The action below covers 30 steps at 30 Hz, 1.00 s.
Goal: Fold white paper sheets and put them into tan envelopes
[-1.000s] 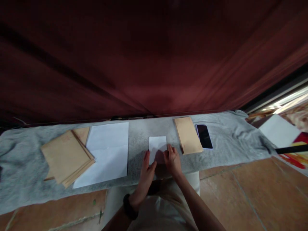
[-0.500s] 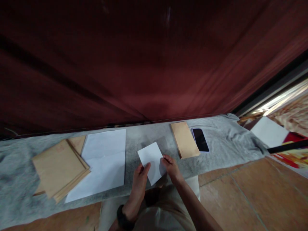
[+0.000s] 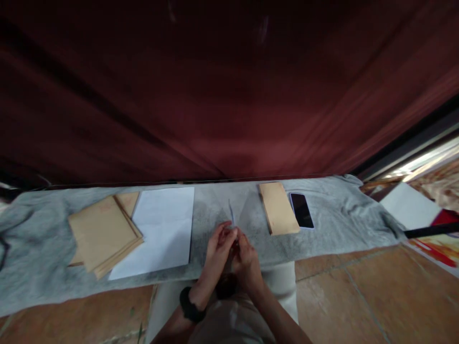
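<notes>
Both hands are together at the front middle of the cloth-covered surface, pinching a small white sheet of paper [image 3: 231, 211]. The paper shows only as a thin upright sliver above the fingers, seen nearly edge-on. My left hand [image 3: 217, 248], with a dark band on its wrist, has thumb and fingers closed on it. My right hand [image 3: 247, 262] grips from the other side, its thumb close to the left one. The lower part of the paper is hidden by the fingers. I cannot tell whether it is folded.
To the left, a stack of brown envelopes [image 3: 102, 231] overlaps large white sheets [image 3: 167, 229]. On the right lie a narrower brown envelope stack [image 3: 281, 210] and a phone [image 3: 301, 210]. A grey cloth [image 3: 333, 215] covers the surface; a dark red curtain [image 3: 229, 95] hangs behind.
The paper has gone from lying face-up between my spread hands to standing nearly edge-on. My hands have come together around it. The view has shifted slightly.
</notes>
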Each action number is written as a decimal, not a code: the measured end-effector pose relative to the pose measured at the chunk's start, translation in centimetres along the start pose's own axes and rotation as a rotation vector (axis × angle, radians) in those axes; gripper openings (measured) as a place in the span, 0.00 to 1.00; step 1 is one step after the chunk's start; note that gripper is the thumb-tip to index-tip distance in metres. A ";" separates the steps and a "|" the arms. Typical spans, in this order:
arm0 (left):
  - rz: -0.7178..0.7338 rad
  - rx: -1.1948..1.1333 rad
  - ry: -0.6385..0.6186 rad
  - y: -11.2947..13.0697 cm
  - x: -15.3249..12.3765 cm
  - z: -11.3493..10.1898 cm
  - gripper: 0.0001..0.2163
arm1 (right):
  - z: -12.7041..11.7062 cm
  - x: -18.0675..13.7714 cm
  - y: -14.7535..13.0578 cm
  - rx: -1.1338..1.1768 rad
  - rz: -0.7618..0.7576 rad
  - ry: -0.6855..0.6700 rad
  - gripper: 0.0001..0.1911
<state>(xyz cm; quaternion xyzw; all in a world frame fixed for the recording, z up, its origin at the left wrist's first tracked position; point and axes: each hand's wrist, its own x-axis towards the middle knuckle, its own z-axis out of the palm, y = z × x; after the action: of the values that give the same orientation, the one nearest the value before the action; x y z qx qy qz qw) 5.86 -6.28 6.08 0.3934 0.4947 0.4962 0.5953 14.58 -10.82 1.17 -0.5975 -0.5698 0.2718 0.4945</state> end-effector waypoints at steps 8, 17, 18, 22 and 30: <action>0.133 0.206 0.190 -3.1 1.9 -2.1 0.18 | -2.5 1.7 2.2 0.706 0.586 0.132 0.16; -0.174 0.029 0.001 -3.9 1.6 -1.7 0.21 | -6.2 2.7 0.8 0.534 0.502 0.036 0.18; -0.162 0.024 0.017 -3.6 1.4 -1.1 0.21 | -6.4 2.7 0.4 0.442 0.433 0.041 0.19; -0.178 -0.097 -0.008 -2.1 0.7 0.8 0.22 | -6.1 2.1 -1.5 -0.039 0.222 0.057 0.23; -0.268 -0.124 0.035 -2.8 2.0 0.0 0.20 | -2.6 0.4 -1.4 -0.141 0.007 -0.136 0.22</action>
<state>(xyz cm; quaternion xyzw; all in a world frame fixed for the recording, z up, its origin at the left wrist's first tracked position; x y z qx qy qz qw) 6.43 -4.83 3.02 0.2775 0.5217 0.4485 0.6706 16.44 -11.40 3.45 -0.6129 -0.6177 0.2727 0.4104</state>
